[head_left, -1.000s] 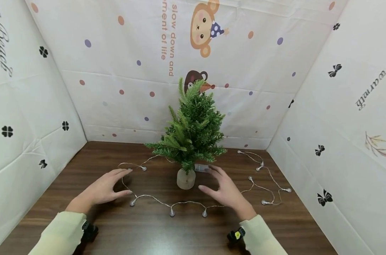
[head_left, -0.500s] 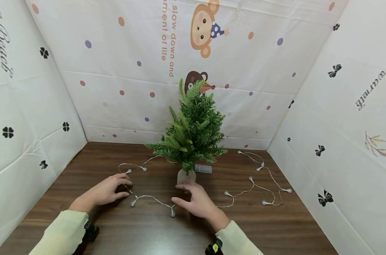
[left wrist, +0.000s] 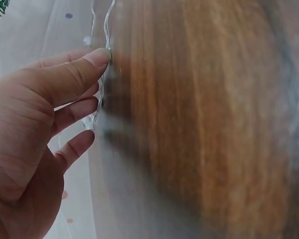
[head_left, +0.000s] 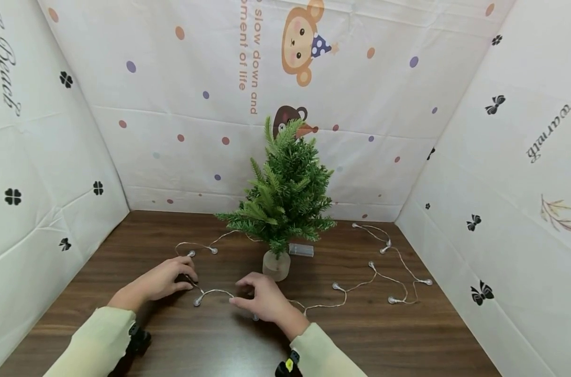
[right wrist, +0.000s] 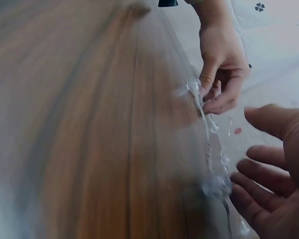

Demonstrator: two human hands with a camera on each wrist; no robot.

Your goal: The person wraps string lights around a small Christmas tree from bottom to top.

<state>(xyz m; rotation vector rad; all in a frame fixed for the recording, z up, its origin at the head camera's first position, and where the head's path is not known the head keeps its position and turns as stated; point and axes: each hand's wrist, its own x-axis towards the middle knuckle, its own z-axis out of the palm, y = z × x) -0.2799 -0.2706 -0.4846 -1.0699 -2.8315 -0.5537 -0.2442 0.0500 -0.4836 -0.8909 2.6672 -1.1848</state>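
A string of small clear bulbs on thin wire [head_left: 218,290] lies in a loose loop across the table. At its left side my left hand [head_left: 160,283] pinches the wire between thumb and index finger, as the left wrist view shows. My right hand [head_left: 264,301] is over the front stretch of the string and hides part of it. In the right wrist view its thumb and fingers are apart, and a clear bulb [right wrist: 217,187] sits right at the fingertips. A small green artificial Christmas tree [head_left: 290,188] stands upright behind, on a pale round base [head_left: 275,266].
A clear battery box [head_left: 301,250] lies beside the tree's base. More of the string, with several bulbs [head_left: 392,300], spreads over the right of the brown wooden table [head_left: 210,345]. White printed cloth [head_left: 172,157] walls in the back and both sides.
My right hand has moved left, from beside the battery box past the front of the tree's base to the string. My left hand has curled its fingers down onto the wire.
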